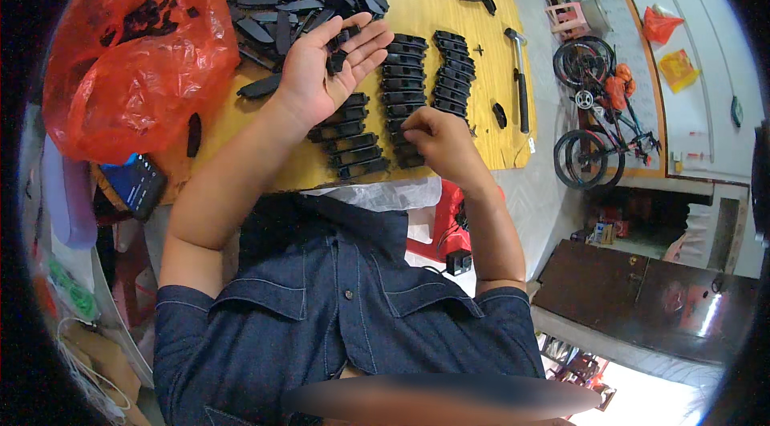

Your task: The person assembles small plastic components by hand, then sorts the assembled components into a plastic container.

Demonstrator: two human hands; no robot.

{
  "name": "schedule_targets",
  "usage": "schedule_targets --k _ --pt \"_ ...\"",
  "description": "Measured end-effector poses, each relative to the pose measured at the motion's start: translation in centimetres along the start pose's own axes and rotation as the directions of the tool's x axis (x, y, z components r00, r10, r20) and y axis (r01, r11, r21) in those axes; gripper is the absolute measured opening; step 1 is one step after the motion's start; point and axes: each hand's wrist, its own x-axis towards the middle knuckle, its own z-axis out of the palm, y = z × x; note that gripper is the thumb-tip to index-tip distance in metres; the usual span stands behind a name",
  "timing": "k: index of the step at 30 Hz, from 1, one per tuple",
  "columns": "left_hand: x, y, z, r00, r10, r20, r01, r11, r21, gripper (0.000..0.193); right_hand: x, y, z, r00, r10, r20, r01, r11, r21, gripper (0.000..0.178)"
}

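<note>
My left hand (pixel 309 77) is turned palm up over the table, fingers stretched and slightly cupped, with a few small black plastic pieces (pixel 337 62) lying in it. Beneath it runs a short column of black plastic parts (pixel 355 155). Thumb and fingertips of my right hand (pixel 443 147) are pinched together at the near end of the middle column of black parts (pixel 403 73); whatever they hold is hidden. A third column of similar parts (pixel 453 69) stands to the right. Beyond my left hand lies a loose heap of long black parts (pixel 281 2).
A red plastic bag (pixel 152 77) with small black pieces inside covers the table's left side. On the yellow wooden table (pixel 481 149), a hammer (pixel 520 81) lies near the right edge, beside a single black part (pixel 500 115). A phone (pixel 146 188) rests at the near left. Bicycles (pixel 589 105) stand farther right.
</note>
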Motion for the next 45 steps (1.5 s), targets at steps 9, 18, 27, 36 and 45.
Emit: schedule_targets --k 9,18,27,36,45 --pt "0.0 -0.1 -0.2 1.0 -0.003 0.014 0.003 1.0 0.004 0.032 0.2 -0.2 0.6 0.999 -0.03 -0.012 0.028 0.987 -0.16 0.011" --pt "-0.1 -0.1 0.0 1.0 0.003 0.009 -0.003 1.0 0.018 0.033 0.0 0.3 0.6 0.999 -0.019 -0.027 0.016 0.992 -0.122 0.012" --pt "-0.2 0.0 0.1 1.0 -0.002 0.004 0.002 1.0 0.023 0.033 -0.1 -0.5 0.9 0.998 -0.045 -0.05 0.03 0.965 -0.259 0.012" --pt "-0.1 -0.2 -0.5 0.991 -0.089 0.104 0.086 0.996 0.033 0.033 4.0 -6.3 0.9 0.802 -0.398 -0.446 0.318 0.916 -0.246 0.011" --pt "-0.8 -0.5 0.2 0.992 -0.088 0.093 0.081 0.993 0.08 0.031 5.7 -7.0 0.9 0.729 -0.506 -0.462 0.347 0.854 -0.388 0.014"
